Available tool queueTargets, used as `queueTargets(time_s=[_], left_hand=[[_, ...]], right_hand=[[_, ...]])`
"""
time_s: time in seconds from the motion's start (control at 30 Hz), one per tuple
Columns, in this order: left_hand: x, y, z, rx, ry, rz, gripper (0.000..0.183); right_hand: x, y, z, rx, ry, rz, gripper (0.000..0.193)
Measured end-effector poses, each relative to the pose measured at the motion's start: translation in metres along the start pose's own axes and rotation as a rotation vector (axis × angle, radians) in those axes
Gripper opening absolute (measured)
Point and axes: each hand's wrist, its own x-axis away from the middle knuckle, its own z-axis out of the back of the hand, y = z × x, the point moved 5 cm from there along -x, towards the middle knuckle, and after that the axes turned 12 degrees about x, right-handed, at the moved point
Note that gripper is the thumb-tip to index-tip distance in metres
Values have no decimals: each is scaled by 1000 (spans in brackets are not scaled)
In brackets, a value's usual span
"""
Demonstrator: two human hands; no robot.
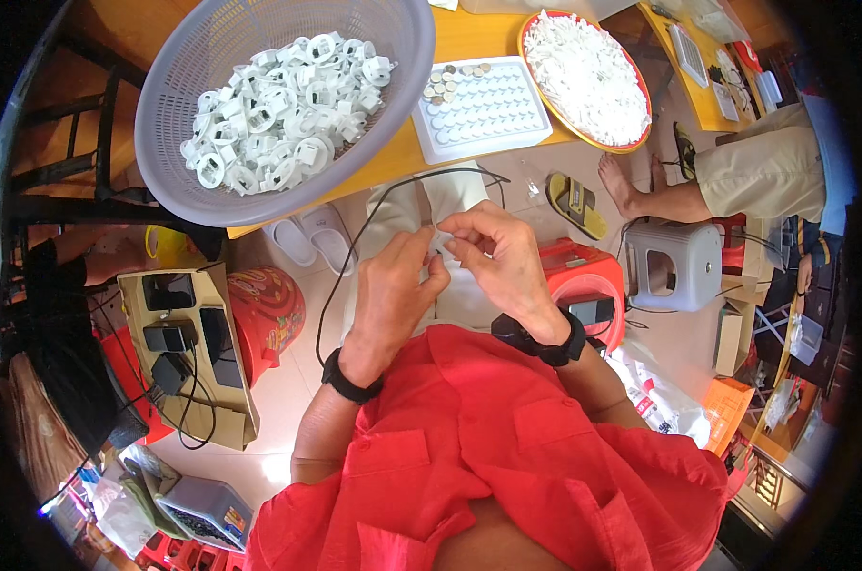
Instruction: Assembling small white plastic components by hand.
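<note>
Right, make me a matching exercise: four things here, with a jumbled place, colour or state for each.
1. Basket
2. Plate
3. White bit
4. Shirt

A. Red, with pockets
B. Right of the tray, heaped high
C. Between left hand and right hand
D. Left of the tray, holding round parts

Pairs: 1-D, 2-B, 3-C, 4-A

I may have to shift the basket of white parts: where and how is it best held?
Probably by opposite sides of the rim on the grey-purple basket, left and right, coming from the wearer's side. Its rim is wide and round, and the heap of white parts sits below it, leaving edge free for each grip.
</note>
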Motion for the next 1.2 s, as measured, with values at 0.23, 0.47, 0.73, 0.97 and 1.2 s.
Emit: queueTargets(time_s=[0.23, 0.47, 0.73, 0.97, 1.2], left_hand=[[-3, 3, -2, -108, -66, -82, 24], [-3, -3, -1, -57, -19, -69, 25], [2, -23, 1, 782, 154, 365, 28], [12, -25, -4, 1052, 248, 520, 25], [13, -30, -6, 1178, 333, 585, 19]], right_hand=[[1, 2, -1, -7, -4, -46, 15], [0, 15, -6, -89, 0, -51, 15], [-3, 14, -5, -470, -24, -139, 15], [7, 11, -11, -438, 54, -114, 13], [10, 13, -20, -420, 55, -81, 15]])
